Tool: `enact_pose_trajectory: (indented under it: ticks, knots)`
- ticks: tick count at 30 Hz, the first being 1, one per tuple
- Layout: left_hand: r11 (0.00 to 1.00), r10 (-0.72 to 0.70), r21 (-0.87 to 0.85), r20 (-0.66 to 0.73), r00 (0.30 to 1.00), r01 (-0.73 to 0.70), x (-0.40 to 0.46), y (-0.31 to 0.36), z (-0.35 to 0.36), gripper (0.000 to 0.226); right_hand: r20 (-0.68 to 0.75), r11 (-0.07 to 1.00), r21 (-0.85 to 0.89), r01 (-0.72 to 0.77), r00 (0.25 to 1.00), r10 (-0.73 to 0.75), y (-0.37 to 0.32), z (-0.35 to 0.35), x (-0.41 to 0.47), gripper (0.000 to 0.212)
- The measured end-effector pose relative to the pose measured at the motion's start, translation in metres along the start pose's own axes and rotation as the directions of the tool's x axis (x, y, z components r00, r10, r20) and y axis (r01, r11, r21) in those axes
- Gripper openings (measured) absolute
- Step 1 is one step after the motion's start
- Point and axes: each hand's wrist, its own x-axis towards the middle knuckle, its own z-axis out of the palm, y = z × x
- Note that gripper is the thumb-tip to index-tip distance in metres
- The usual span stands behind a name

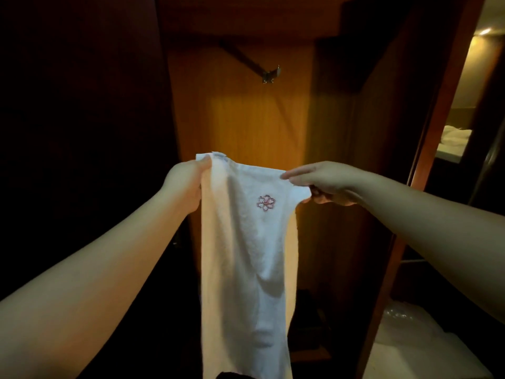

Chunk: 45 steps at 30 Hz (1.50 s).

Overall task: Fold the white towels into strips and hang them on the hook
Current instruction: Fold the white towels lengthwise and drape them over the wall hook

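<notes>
Below the hook (271, 75), holding white towel (246, 242) stretched, left hand (185, 181) and right hand (325, 184) pinching top corners; risking strip unfolding if either pinch slackens.

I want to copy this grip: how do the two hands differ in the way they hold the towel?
The left hand grips its corner of the white towel higher, thumb on the front; the right hand pinches its corner lower, back of the hand up. Both hold the top edge, below the hook.
</notes>
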Motion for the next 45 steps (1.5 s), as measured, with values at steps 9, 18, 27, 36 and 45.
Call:
enact_pose_trajectory:
  ticks: [9,18,27,36,45]
  knots:
    - [0.996,0.076,-0.054,0.197,0.977,-0.066,-0.041,-0.005,0.047,0.031,0.034,0.962,0.064,0.264,0.963,-0.267,-0.028,0.028,-0.021,0.023]
    - [0.985,0.158,-0.105,0.278,0.947,-0.133,-0.061,-0.003,0.060,0.032,-0.147,0.915,-0.211,0.343,0.914,-0.377,-0.042,0.046,-0.028,0.017]
    - [0.968,0.141,0.134,0.402,0.904,-0.211,-0.063,0.004,0.051,0.021,-0.116,0.921,-0.255,0.295,0.936,-0.332,-0.053,0.043,-0.029,0.027]
    - [0.944,0.168,0.210,0.359,0.918,-0.254,-0.052,0.003,0.028,0.023,0.193,0.901,-0.401,0.167,0.977,-0.095,-0.052,0.023,-0.015,0.022]
    - [0.923,0.119,0.317,0.304,0.945,-0.218,-0.036,-0.004,-0.022,0.024,0.142,0.683,-0.730,0.007,0.980,0.143,-0.006,0.001,-0.005,0.033]
